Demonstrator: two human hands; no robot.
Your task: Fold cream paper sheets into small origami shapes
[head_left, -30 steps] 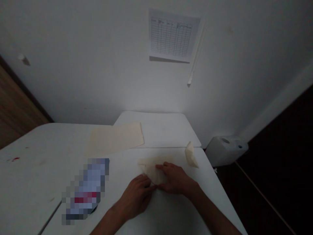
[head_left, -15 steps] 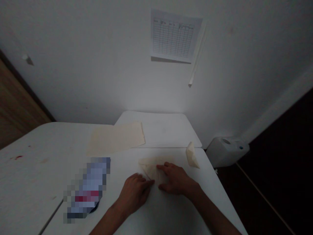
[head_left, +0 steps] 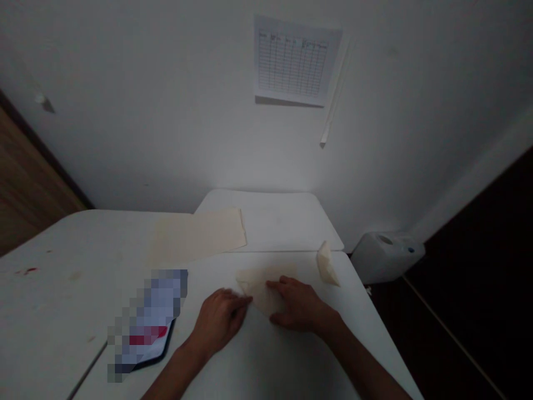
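A thin cream sheet (head_left: 264, 297), partly folded into a pointed shape, lies flat on the white table (head_left: 291, 361); I cannot tell if it is paper or pastry. My right hand (head_left: 297, 304) rests on it from the right, index finger and thumb spread apart and pressing its surface. At the sheet's left edge is my left hand (head_left: 220, 316), its fingers curled inward and the index fingertip touching the fold. Beyond my right hand, a small folded cream piece (head_left: 327, 264) sits near the table's right edge.
Larger flat cream sheets (head_left: 200, 236) lie at the back left. A phone-like device (head_left: 152, 319) with a blurred screen is left of my left hand. A wall stands behind, with a printed chart (head_left: 293, 61). A white plastic container (head_left: 385, 255) stands off the right edge.
My left hand has slid left and slightly away from me along the sheet's folded edge. My right hand has stayed in place on the sheet.
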